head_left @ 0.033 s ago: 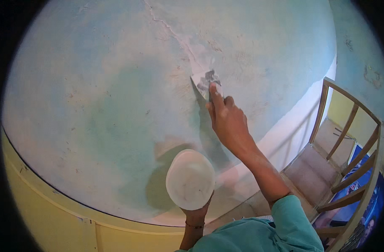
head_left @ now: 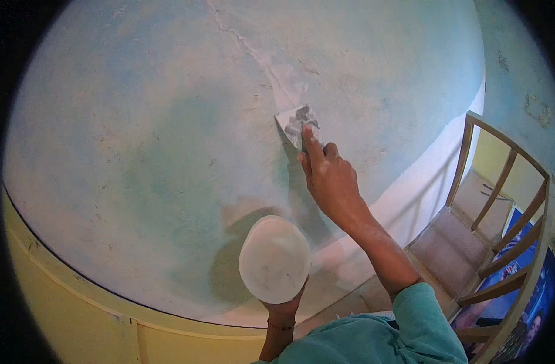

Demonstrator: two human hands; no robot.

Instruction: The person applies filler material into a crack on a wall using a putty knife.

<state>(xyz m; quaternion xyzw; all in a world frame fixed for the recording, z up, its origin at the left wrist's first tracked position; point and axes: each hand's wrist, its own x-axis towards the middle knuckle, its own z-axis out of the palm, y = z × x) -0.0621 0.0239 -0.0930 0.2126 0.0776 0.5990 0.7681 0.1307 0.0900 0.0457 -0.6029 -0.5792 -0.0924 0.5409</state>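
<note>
My right hand (head_left: 332, 179) is closed around a putty knife (head_left: 297, 120), its forefinger stretched along the blade. The wide metal blade, smeared with white filler, lies against the blue-green wall (head_left: 174, 158). Just above the blade, a strip of white filler (head_left: 283, 85) follows a crack that runs up and to the left. Low in front of me, my left hand (head_left: 283, 309) holds up a pale round container (head_left: 274, 259) from below. Its fingers are mostly hidden behind it, and I cannot tell what is inside.
A wooden chair frame with slats (head_left: 511, 151) stands at the right, near the floor tiles (head_left: 453, 246). Behind its slats is a blue printed sheet (head_left: 535, 273). A yellow panel (head_left: 71, 303) edges the lower left. White paint (head_left: 429, 164) covers the wall's lower right.
The putty knife and my right hand have shifted very slightly down the wall. My left hand and the container stay nearly where they were.
</note>
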